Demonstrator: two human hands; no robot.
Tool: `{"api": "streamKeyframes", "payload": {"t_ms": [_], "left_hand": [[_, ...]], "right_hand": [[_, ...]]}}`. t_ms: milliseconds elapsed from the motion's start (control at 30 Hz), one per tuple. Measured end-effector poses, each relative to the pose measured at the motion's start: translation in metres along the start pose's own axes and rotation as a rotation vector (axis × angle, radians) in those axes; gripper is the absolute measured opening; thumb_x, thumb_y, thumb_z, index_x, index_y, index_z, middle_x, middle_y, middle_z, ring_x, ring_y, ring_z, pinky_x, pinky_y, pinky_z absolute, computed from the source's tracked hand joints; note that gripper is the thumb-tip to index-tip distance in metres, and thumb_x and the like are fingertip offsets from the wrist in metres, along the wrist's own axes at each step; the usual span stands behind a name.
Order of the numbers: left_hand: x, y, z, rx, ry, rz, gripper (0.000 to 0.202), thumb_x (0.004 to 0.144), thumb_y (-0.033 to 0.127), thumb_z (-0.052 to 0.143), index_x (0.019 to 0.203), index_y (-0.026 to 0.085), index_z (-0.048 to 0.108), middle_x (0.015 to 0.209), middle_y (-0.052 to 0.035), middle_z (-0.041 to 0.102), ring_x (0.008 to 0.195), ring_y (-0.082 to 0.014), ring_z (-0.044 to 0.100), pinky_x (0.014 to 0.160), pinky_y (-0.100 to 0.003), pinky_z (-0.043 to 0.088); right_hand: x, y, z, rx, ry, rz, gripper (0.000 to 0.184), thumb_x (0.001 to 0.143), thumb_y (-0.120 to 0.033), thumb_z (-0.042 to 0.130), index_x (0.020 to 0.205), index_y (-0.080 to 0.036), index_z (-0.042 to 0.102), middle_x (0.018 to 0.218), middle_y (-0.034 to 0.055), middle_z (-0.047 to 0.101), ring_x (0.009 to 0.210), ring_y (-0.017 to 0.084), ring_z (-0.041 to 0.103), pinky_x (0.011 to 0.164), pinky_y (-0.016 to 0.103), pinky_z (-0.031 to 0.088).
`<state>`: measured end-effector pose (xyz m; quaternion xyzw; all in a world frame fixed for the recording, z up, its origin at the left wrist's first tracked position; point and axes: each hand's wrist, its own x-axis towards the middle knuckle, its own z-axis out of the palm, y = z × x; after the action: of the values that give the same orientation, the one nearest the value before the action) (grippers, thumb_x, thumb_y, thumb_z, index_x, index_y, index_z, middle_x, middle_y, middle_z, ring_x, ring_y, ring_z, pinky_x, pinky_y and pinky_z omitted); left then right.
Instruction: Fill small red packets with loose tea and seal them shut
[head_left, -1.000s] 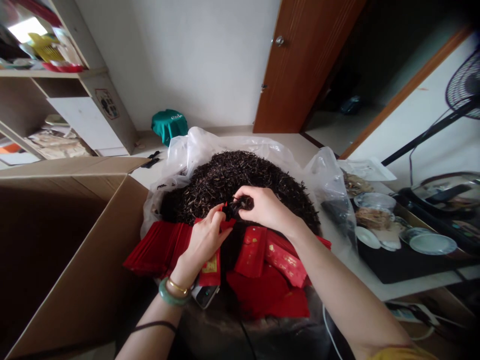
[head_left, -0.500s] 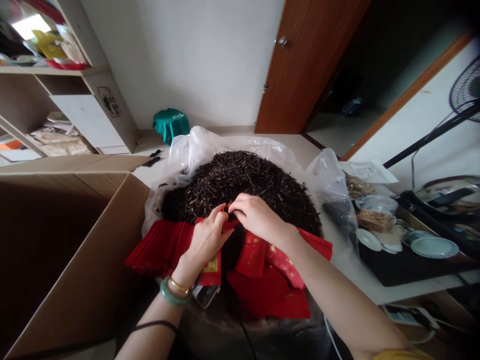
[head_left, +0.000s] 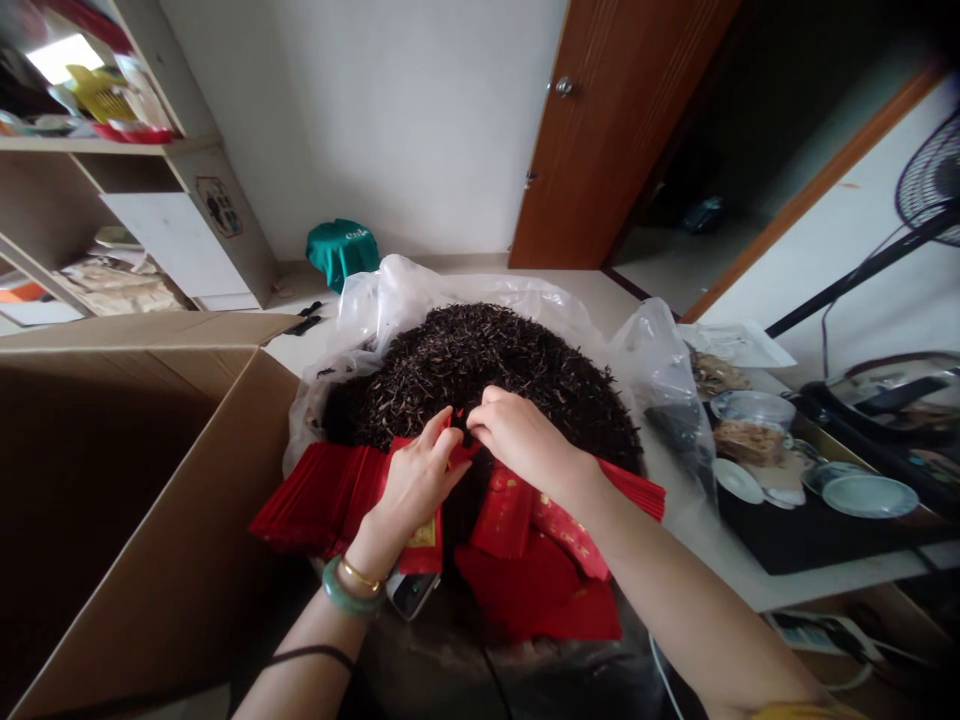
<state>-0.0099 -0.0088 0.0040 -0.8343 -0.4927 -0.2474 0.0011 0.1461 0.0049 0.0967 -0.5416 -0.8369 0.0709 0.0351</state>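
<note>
A large heap of dark dried tea leaves (head_left: 495,345) fills a clear plastic bag (head_left: 409,285) in front of me. Over its near side, my left hand (head_left: 421,470) is closed on a small red packet (head_left: 463,455), whose mouth faces up. My right hand (head_left: 514,425) hovers just right of that mouth, fingertips pinched; whatever they hold is hidden. Red packets stand in a dense row (head_left: 322,495) left of my left hand. Beneath my right forearm lie gold-printed red packets (head_left: 502,510) and a flat red pile (head_left: 540,590). Below my left wrist, a phone-like device (head_left: 412,594) shows partly.
An open cardboard box (head_left: 225,440) stands close on the left. To the right, a low table carries a black mat (head_left: 787,530), a clear tub (head_left: 752,410) and small dishes (head_left: 870,495). A green covered object (head_left: 343,252) sits by the wall, near a wooden door (head_left: 600,130).
My right fingertips have shifted slightly right, away from the packet's mouth, leaving a small gap. My left hand stays nearly in place, holding the packet.
</note>
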Motion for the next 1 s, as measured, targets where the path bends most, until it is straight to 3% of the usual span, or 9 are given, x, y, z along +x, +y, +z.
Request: {"api": "streamKeyframes", "payload": {"t_ms": [233, 367, 533, 700, 867, 1000], "left_hand": [[0.000, 0.004, 0.001, 0.049, -0.018, 0.041, 0.020, 0.081, 0.024, 0.067, 0.098, 0.020, 0.058, 0.138, -0.0144, 0.053, 0.094, -0.0236, 0.070, 0.061, -0.026, 0.056], [0.000, 0.004, 0.000, 0.057, -0.036, 0.005, 0.021, 0.082, 0.025, 0.066, 0.101, 0.020, 0.059, 0.140, -0.0147, 0.050, 0.091, -0.0237, 0.071, 0.057, -0.026, 0.056], [0.000, 0.004, -0.002, 0.046, -0.063, -0.050, 0.023, 0.082, 0.028, 0.066, 0.103, 0.022, 0.059, 0.145, -0.0143, 0.045, 0.085, -0.0218, 0.071, 0.056, -0.026, 0.055], [0.001, 0.003, -0.002, 0.022, -0.056, -0.087, 0.026, 0.081, 0.029, 0.068, 0.104, 0.022, 0.059, 0.145, -0.0139, 0.044, 0.083, -0.0202, 0.071, 0.058, -0.026, 0.055], [-0.002, 0.004, 0.001, 0.016, 0.012, -0.063, 0.021, 0.083, 0.026, 0.064, 0.102, 0.021, 0.057, 0.140, -0.0141, 0.048, 0.091, -0.0214, 0.069, 0.058, -0.025, 0.056], [-0.004, 0.007, 0.003, 0.011, 0.012, -0.025, 0.024, 0.081, 0.019, 0.063, 0.103, 0.019, 0.055, 0.136, -0.0141, 0.050, 0.095, -0.0222, 0.068, 0.060, -0.026, 0.057]], "right_hand": [[0.013, -0.005, 0.005, -0.013, 0.006, 0.101, 0.019, 0.088, -0.016, 0.054, 0.088, -0.012, 0.073, 0.090, 0.0136, 0.070, 0.083, 0.025, 0.068, 0.070, 0.030, 0.047], [0.016, 0.000, 0.004, 0.242, 0.076, 0.057, 0.016, 0.085, -0.014, 0.058, 0.086, -0.016, 0.074, 0.084, 0.0079, 0.075, 0.079, 0.019, 0.069, 0.074, 0.027, 0.049], [0.008, 0.024, 0.010, 0.564, 0.278, 0.127, 0.013, 0.078, -0.013, 0.065, 0.087, -0.018, 0.073, 0.077, 0.0018, 0.074, 0.068, 0.014, 0.068, 0.069, 0.024, 0.051], [-0.010, 0.041, 0.035, 0.662, 0.258, 0.076, 0.017, 0.087, -0.024, 0.056, 0.091, -0.019, 0.071, 0.084, 0.0036, 0.075, 0.075, 0.017, 0.069, 0.073, 0.029, 0.054], [-0.025, 0.026, 0.059, 0.462, 0.445, -0.142, 0.032, 0.085, -0.025, 0.061, 0.116, -0.019, 0.063, 0.109, 0.0102, 0.065, 0.105, 0.022, 0.061, 0.095, 0.038, 0.050], [-0.031, 0.012, 0.066, 0.140, 0.444, -0.135, 0.029, 0.081, -0.019, 0.063, 0.110, -0.017, 0.064, 0.108, 0.0130, 0.060, 0.100, 0.026, 0.060, 0.086, 0.040, 0.054]]}}
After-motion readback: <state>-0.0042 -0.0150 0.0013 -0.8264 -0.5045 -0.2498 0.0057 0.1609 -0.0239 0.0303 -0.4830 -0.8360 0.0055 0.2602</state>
